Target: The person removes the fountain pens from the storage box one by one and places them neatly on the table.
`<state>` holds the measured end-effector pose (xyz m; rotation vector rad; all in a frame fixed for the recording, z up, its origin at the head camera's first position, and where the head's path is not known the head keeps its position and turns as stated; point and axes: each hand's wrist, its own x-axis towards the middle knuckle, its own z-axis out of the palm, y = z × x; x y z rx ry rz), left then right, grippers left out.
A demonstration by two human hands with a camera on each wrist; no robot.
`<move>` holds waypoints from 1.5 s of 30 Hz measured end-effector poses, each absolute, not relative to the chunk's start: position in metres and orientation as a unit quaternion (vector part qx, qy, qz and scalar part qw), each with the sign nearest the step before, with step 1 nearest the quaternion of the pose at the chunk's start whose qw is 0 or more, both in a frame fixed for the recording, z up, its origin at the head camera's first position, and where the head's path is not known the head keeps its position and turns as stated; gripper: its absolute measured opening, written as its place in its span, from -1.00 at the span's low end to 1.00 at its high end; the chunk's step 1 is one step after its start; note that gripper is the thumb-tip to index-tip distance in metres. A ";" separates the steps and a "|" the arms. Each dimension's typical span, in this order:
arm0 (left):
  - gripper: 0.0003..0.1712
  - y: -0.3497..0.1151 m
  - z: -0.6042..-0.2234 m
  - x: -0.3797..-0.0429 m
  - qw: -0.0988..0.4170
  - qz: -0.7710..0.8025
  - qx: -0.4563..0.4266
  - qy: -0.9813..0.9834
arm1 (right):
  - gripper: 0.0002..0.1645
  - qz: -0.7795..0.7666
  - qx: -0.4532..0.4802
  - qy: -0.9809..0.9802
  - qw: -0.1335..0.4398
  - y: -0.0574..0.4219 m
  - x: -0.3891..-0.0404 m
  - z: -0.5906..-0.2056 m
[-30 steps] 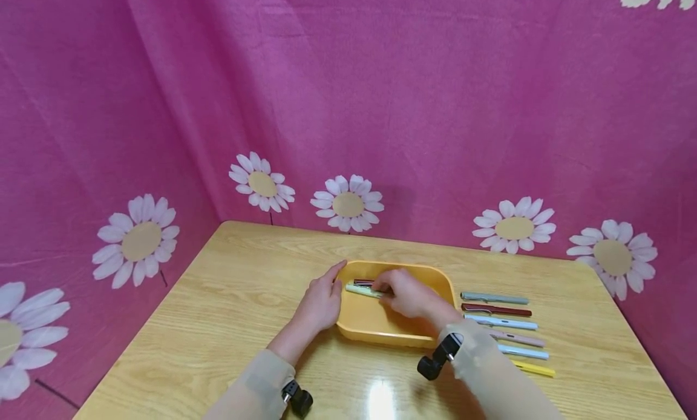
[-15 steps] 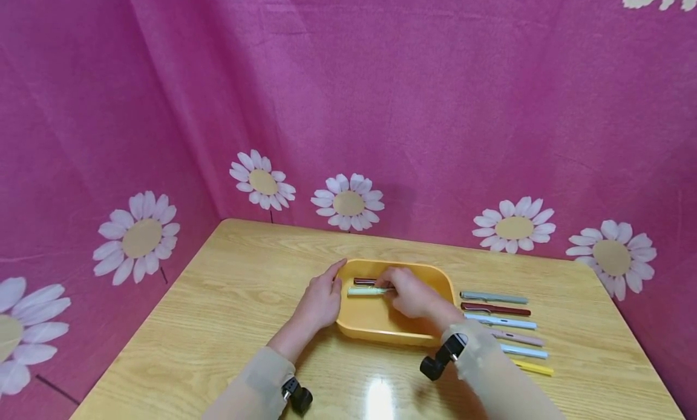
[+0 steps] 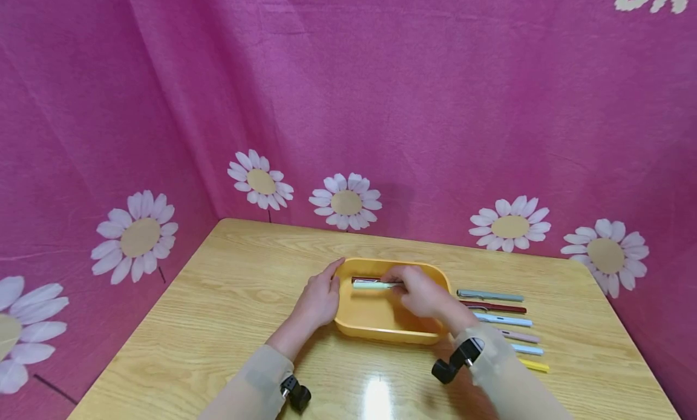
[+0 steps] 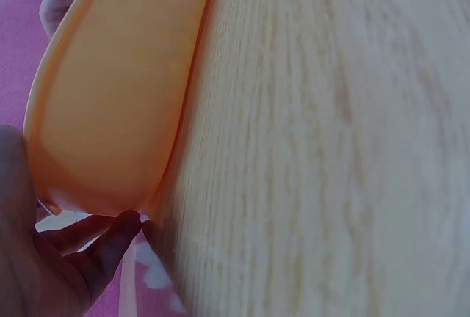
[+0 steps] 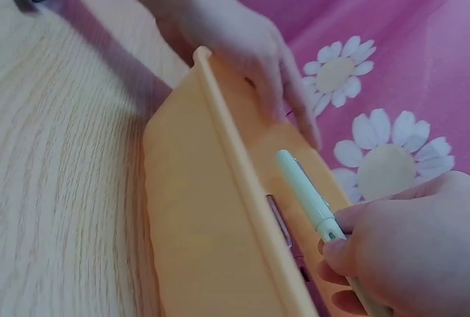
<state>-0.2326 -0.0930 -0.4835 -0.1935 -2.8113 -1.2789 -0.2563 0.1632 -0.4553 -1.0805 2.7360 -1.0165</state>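
Observation:
In the head view, my left hand (image 3: 317, 300) grips the left end of an orange plastic tray (image 3: 392, 333). In the left wrist view, the thumb (image 4: 117, 240) presses the tray's outer wall near its base. My right hand (image 3: 419, 291) reaches into the tray and pinches a pale green capped pen (image 3: 367, 285) at its right end. In the right wrist view, the pen's cap (image 5: 305, 192) points away from the right hand (image 5: 415, 247), above the tray floor. A dark red pen (image 5: 283, 221) lies in the tray below it, partly hidden by the wall and hand.
Right of the tray, several pens lie in a column on the wooden table (image 3: 245, 275): a grey-green pen (image 3: 490, 295), a dark red pen (image 3: 501, 307), a light blue pen (image 3: 506, 319), others and a yellow pen (image 3: 535, 366). My right forearm covers some ends. A pink curtain (image 3: 408, 105) hangs behind.
The pale green pen has turned from slanted to nearly level and shifted up and right in the head view, overlapping the dark red pen. My right hand moved slightly right; the left stays at the tray.

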 end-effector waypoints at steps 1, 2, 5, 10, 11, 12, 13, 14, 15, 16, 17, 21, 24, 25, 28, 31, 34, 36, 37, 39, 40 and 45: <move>-0.43 -0.093 -0.483 -0.233 0.023 -0.413 -0.061 -0.908 | -0.65 -0.331 -0.347 0.877 0.014 0.165 -0.255 -0.454; -0.43 -0.092 -0.484 -0.233 0.022 -0.413 -0.061 -0.908 | -0.64 -0.334 -0.346 0.877 0.015 0.167 -0.253 -0.452; -0.43 -0.092 -0.483 -0.232 0.020 -0.414 -0.058 -0.908 | -0.65 -0.334 -0.343 0.878 0.010 0.173 -0.248 -0.448; -0.43 -0.092 -0.481 -0.231 0.017 -0.414 -0.051 -0.909 | -0.65 -0.325 -0.343 0.881 -0.002 0.183 -0.239 -0.443; -0.43 -0.092 -0.481 -0.231 0.017 -0.414 -0.051 -0.909 | -0.66 -0.327 -0.345 0.880 -0.004 0.185 -0.238 -0.442; -0.43 -0.092 -0.480 -0.231 0.018 -0.414 -0.050 -0.909 | -0.66 -0.330 -0.348 0.878 -0.007 0.187 -0.236 -0.441; -0.43 -0.092 -0.480 -0.231 0.017 -0.414 -0.049 -0.909 | -0.66 -0.331 -0.349 0.877 -0.010 0.188 -0.234 -0.440; -0.43 -0.092 -0.481 -0.231 0.019 -0.413 -0.052 -0.909 | -0.66 -0.332 -0.353 0.875 -0.013 0.190 -0.232 -0.439; -0.43 -0.091 -0.481 -0.231 0.019 -0.414 -0.053 -0.909 | -0.66 -0.334 -0.358 0.872 -0.015 0.192 -0.230 -0.439; -0.43 -0.091 -0.481 -0.231 0.018 -0.413 -0.052 -0.909 | -0.66 -0.334 -0.360 0.871 -0.017 0.193 -0.228 -0.438; -0.43 -0.091 -0.481 -0.231 0.017 -0.414 -0.050 -0.909 | -0.67 -0.334 -0.361 0.870 -0.018 0.195 -0.226 -0.437; -0.43 -0.090 -0.482 -0.230 0.019 -0.412 -0.051 -0.910 | -0.68 -0.323 -0.361 0.875 -0.023 0.201 -0.216 -0.433; -0.43 -0.090 -0.481 -0.230 0.021 -0.411 -0.054 -0.910 | -0.68 -0.318 -0.356 0.878 -0.028 0.206 -0.209 -0.429; -0.44 -0.090 -0.481 -0.230 0.022 -0.412 -0.056 -0.909 | -0.67 -0.320 -0.355 0.878 -0.029 0.208 -0.207 -0.428; -0.44 -0.091 -0.480 -0.229 0.023 -0.412 -0.054 -0.909 | -0.67 -0.327 -0.352 0.877 -0.026 0.214 -0.201 -0.425; -0.44 -0.091 -0.479 -0.229 0.023 -0.411 -0.055 -0.910 | -0.67 -0.333 -0.355 0.873 -0.028 0.219 -0.196 -0.425; -0.44 -0.091 -0.478 -0.228 0.024 -0.412 -0.058 -0.909 | -0.67 -0.336 -0.358 0.871 -0.041 0.226 -0.189 -0.426; -0.44 -0.091 -0.478 -0.228 0.024 -0.414 -0.061 -0.908 | -0.65 -0.339 -0.356 0.869 -0.054 0.231 -0.185 -0.427; -0.44 -0.091 -0.478 -0.229 0.024 -0.415 -0.061 -0.907 | -0.64 -0.342 -0.354 0.868 -0.059 0.234 -0.183 -0.427; -0.44 -0.090 -0.478 -0.228 0.025 -0.415 -0.063 -0.907 | -0.62 -0.345 -0.354 0.866 -0.074 0.239 -0.178 -0.427; -0.44 -0.090 -0.478 -0.229 0.026 -0.415 -0.064 -0.907 | -0.60 -0.350 -0.354 0.864 -0.080 0.242 -0.176 -0.426; -0.43 -0.089 -0.479 -0.230 0.024 -0.411 -0.061 -0.909 | -0.54 -0.359 -0.364 0.852 -0.113 0.255 -0.168 -0.423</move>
